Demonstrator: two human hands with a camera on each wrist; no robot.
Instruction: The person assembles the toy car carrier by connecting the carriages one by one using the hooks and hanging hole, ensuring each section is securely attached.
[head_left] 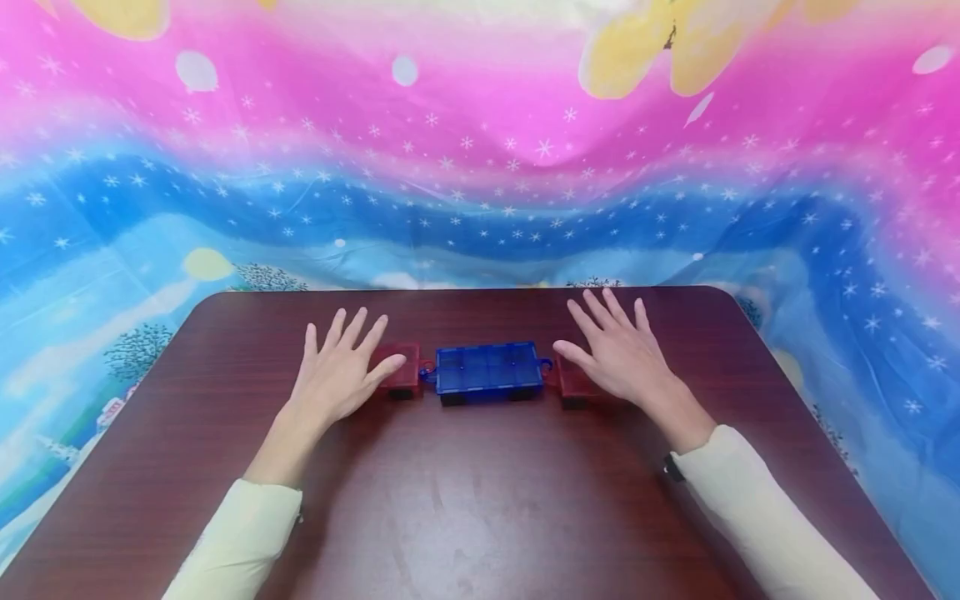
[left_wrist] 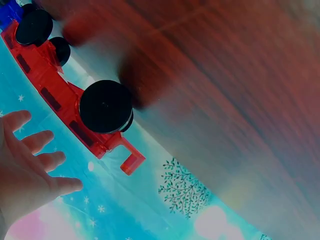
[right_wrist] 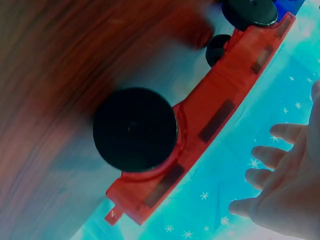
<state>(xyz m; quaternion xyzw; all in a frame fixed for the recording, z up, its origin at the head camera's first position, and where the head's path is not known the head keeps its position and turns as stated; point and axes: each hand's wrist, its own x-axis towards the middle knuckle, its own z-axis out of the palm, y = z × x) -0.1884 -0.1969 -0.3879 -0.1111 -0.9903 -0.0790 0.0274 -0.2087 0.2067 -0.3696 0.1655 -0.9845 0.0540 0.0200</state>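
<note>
Three toy wagons stand in a row on the table, a blue wagon (head_left: 489, 369) between two red ones. My left hand (head_left: 337, 375), fingers straight and spread, is over the outer end of the left red wagon (head_left: 403, 371) and hides part of it. Likewise, my right hand (head_left: 622, 354) spreads its fingers over the right red wagon (head_left: 573, 385), covering much of it. In the left wrist view the red wagon's black wheel (left_wrist: 106, 106) shows, with a gap between wagon and fingers. A similar gap appears beside the black wheel (right_wrist: 135, 130) in the right wrist view. Neither hand holds anything.
Small hooks (head_left: 428, 372) link the wagons at their ends. The dark brown wooden table (head_left: 450, 500) has rounded far corners. Behind and beside it hangs a pink and blue cloth (head_left: 487, 167) printed with snowflakes, close along the far edge.
</note>
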